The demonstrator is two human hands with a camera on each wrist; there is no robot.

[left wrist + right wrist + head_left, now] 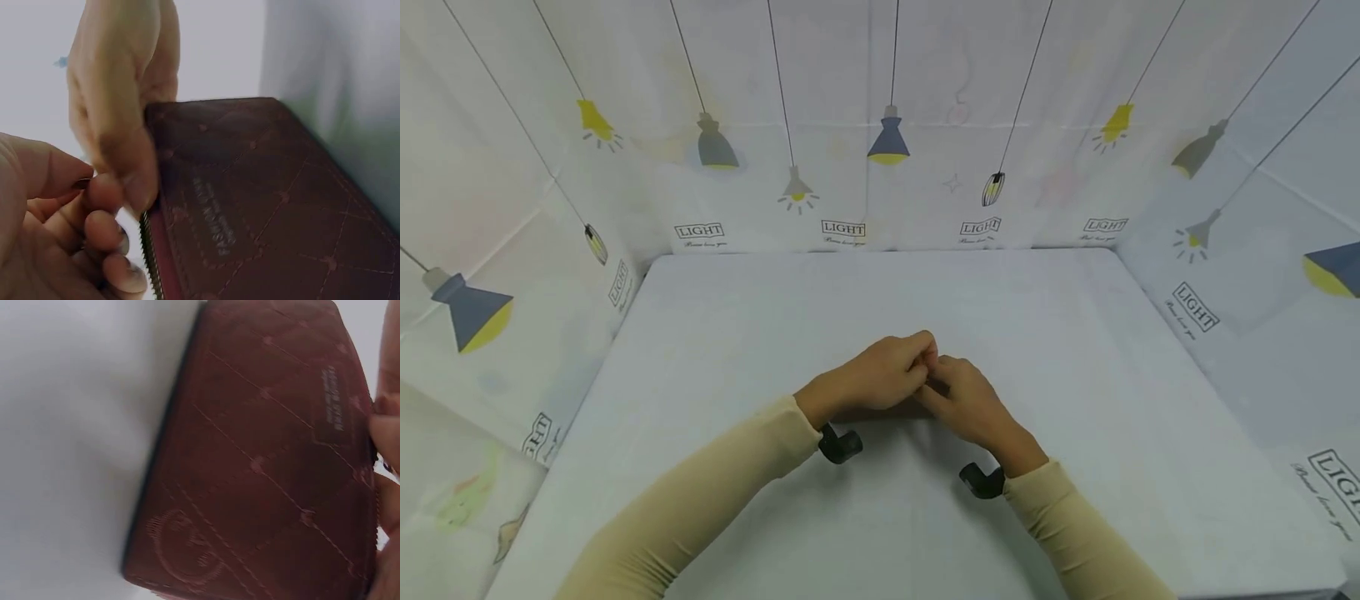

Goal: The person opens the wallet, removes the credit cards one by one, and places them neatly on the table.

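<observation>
A dark reddish-brown zip wallet [275, 200] with quilted stitching and stamped lettering stands on its edge on the table. Its zipper [150, 256] runs along the upper side, with metal teeth showing. My right hand [970, 404] grips the wallet at one end, the thumb lying on its quilted face. Beside it, my left hand [883, 371] pinches a small metallic piece between thumb and forefinger, which looks like the zipper pull [81, 183]; the fingers mostly cover it. In the right wrist view the wallet [262, 462] shows its broad face, with an embossed oval near one corner.
A white cloth covers the table [760, 308]. Behind and at both sides hang pale curtains [925, 75] printed with lamps and lettering. Black wrist mounts [840, 446] sit below both forearms.
</observation>
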